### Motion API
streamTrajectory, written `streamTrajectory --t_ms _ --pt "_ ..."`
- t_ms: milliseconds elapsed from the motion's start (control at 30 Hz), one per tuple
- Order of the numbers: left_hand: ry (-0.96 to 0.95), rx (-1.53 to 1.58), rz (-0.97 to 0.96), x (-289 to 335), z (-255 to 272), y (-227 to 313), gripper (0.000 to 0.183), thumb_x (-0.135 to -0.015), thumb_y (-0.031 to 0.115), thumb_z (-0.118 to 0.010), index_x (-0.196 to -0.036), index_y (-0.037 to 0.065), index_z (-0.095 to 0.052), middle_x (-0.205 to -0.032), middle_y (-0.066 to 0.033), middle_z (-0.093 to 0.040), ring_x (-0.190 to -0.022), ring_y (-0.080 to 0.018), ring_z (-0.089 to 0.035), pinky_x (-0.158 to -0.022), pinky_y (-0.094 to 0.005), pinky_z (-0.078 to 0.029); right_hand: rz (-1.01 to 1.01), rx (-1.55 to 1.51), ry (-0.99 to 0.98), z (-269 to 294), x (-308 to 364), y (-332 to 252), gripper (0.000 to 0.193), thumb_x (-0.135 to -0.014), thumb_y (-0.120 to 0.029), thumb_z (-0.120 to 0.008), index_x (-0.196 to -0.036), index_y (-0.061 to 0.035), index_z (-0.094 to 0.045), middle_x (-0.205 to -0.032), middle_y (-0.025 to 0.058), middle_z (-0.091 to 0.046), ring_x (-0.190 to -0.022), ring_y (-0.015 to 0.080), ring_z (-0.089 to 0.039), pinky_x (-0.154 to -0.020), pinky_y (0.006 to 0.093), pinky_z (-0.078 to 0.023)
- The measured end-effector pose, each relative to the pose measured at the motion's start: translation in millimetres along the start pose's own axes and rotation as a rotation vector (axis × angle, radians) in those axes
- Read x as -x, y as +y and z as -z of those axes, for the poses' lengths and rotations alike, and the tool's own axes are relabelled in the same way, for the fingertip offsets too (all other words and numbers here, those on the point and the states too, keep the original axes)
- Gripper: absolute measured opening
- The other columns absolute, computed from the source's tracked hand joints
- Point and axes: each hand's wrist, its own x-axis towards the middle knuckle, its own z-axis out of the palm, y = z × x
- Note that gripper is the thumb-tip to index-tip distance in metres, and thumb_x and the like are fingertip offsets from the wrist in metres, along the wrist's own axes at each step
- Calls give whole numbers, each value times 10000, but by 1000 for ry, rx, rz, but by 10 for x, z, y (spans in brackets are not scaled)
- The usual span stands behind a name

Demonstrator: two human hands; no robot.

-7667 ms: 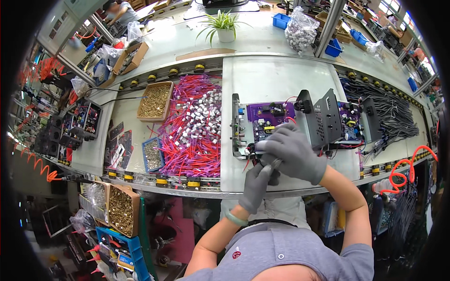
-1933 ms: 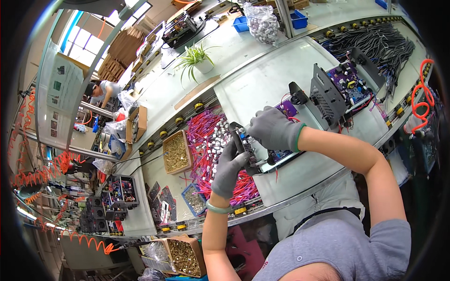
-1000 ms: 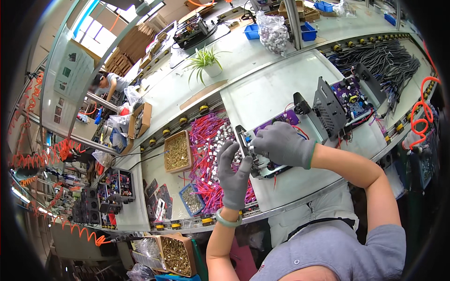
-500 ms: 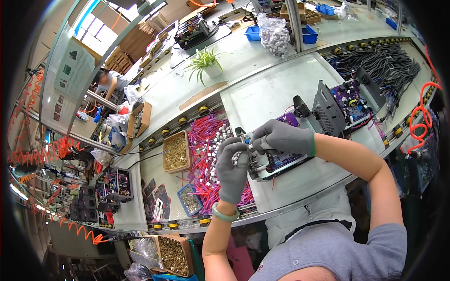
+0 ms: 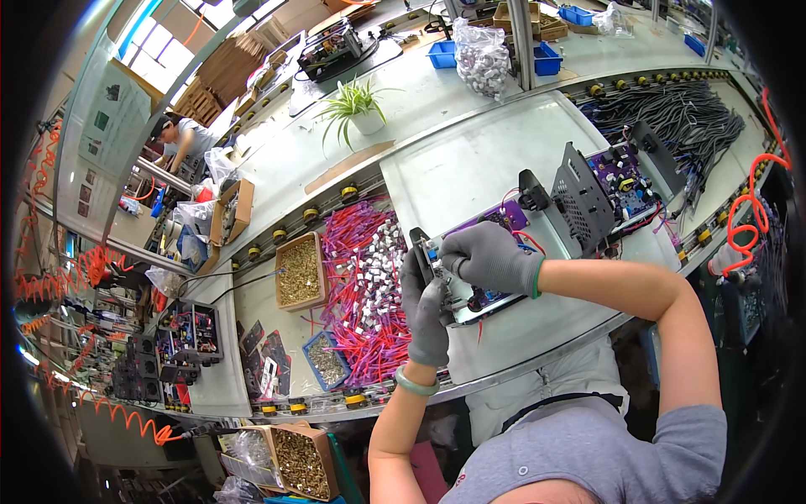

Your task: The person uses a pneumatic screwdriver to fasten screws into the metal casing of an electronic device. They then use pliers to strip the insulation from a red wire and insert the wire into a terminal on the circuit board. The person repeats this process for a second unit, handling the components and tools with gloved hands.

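Note:
In front of me an opened electronic unit (image 5: pixel 501 300) with a purple circuit board lies on a pale work board. My left hand (image 5: pixel 426 323), in a grey glove, is closed around the unit's black end panel (image 5: pixel 420 245), fingers on its outer side and thumb towards the inside. My right hand (image 5: pixel 494 259), gloved too, is curled at the inner face of that panel, fingertips pinched together; what they hold, if anything, is hidden. A red wire (image 5: pixel 531 241) stands out beside the right hand. Left of the hands lies a heap of pink-red wires with white connectors (image 5: pixel 375 281).
A cardboard box of small brass-coloured parts (image 5: pixel 302 273) and a blue tray of small metal parts (image 5: pixel 326 359) stand left of the wires. A second opened unit (image 5: pixel 623 185) sits to the right, before black cables (image 5: pixel 672 122). A potted plant (image 5: pixel 367 123) stands beyond.
My left hand has gone from pinching beside my right fingertips to wrapping the end panel. The right hand has dropped slightly and curled more. A red wire now shows beside it.

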Motion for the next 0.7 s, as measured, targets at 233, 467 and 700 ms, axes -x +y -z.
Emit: streamTrajectory --t_ms 233,467,700 --pt "11 53 -18 17 14 -33 651 -880 152 -481 -1476 -18 -282 -1355 -135 -463 -1239 -209 -482 -1066 -354 -389 163 201 169 -176 58 30 98 -818 -179 -645 -827 -84 -668 -719 135 -642 -678 330 -649 -603 427 -509" --pt "-23 -77 -89 -30 70 -119 645 -885 162 -472 -1471 -23 -275 -1370 -150 -430 -1262 -217 -445 -1085 -365 -351 135 316 -81 -80 -80 -22 129 -814 -197 -635 -829 -73 -669 -709 151 -636 -692 354 -651 -633 456 -515" --pt "-48 -3 -23 1 59 -24 645 -870 60 -539 -1465 -51 -314 -1292 -140 -530 -1158 -176 -538 -1017 -312 -423 161 648 -250 202 -136 -174 159 -804 -250 -663 -847 -99 -687 -900 126 -640 -902 309 -636 -840 440 -472"
